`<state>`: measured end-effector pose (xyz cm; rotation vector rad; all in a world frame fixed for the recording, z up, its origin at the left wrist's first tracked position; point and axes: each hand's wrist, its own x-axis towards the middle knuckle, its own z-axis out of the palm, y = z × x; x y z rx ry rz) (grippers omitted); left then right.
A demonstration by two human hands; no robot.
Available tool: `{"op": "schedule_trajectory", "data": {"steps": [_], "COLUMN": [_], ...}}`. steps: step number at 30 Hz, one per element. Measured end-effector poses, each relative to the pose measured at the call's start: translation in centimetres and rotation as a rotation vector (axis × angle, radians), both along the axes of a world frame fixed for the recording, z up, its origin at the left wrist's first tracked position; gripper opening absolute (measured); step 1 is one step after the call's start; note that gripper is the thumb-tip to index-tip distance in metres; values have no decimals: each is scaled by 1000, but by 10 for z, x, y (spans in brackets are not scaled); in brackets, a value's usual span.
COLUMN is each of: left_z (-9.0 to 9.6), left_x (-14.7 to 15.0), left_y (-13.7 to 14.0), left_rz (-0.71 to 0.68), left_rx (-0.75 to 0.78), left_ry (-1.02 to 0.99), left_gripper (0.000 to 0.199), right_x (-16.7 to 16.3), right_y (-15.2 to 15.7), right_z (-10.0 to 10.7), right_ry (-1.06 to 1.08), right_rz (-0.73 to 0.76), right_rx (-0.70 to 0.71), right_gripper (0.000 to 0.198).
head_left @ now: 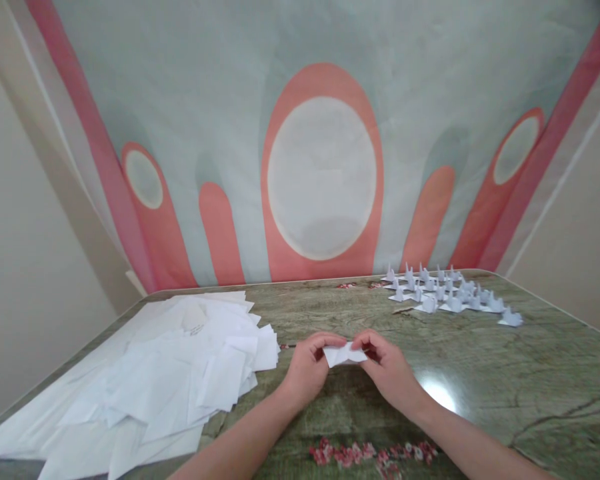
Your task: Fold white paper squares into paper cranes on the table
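A small piece of folded white paper (344,355) is held up over the middle of the table, between both hands. My left hand (311,363) pinches its left end, fingers curled over the top edge. At its right end, the thumb and fingers of my right hand (384,363) are closed on it. Creases cross the paper, and its upper edge is partly covered by the fingertips. To the right at the back stand several folded white paper figures (453,301), with upright points and flat bases, grouped in rough rows.
A wide heap of loose white paper sheets (165,373) spreads over the table's left side. The wood-patterned table (480,360) has a printed pink blossom design (350,453) near me. Behind its far edge hangs a backdrop with pink arches (322,80).
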<state>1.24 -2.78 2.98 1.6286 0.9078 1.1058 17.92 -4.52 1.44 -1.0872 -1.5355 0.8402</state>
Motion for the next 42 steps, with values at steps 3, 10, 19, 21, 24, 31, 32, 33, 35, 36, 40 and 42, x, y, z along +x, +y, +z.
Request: {"op": "schedule_trajectory", "data": {"steps": [3,10,19,21,24,31,32,33,35,36,40,42], "left_z": [-9,-3,-16,-17,-18,-21,-21,-20,-19,-19,-19,-20], "left_x": [-2,-9,-6,-7,-8,-5,-5,-4,-3,-3,-2,-2], "left_y": [-3,-6,-1,1,3,4,4,4,3,3,4,4], "left_rz": [-58,-363,-278,-298,-336,-340,-320,-296,-248,-227,-137,-109], "left_rx": [-35,-256,-195,-228,-285,-421,-434,-440,-437,-433,-399,-392], "left_ry": [-31,-126,-40,-75,-111,-202,-202,-200,-193,-188,-179,-191], "left_gripper": [17,33,32,32,33,31,29,28,26,25,22,22], "right_x": [0,6,7,7,7,6,6,6,7,7,9,10], "right_y": [-5,-2,-1,0,0,-1,-1,-1,-2,-2,-1,1], "right_z": [-9,-13,-19,-19,-17,-15,-15,-15,-13,-13,-13,-16], "right_ry": [47,45,43,54,62,70,65,60,50,44,11,-10], "right_rz": [12,20,30,46,53,62,66,69,79,85,61,15], "right_rx": [-30,-2,17,6,-20,-67,-69,-70,-71,-70,-26,11], "right_gripper": [13,8,9,8,7,5,6,6,6,7,16,19]}}
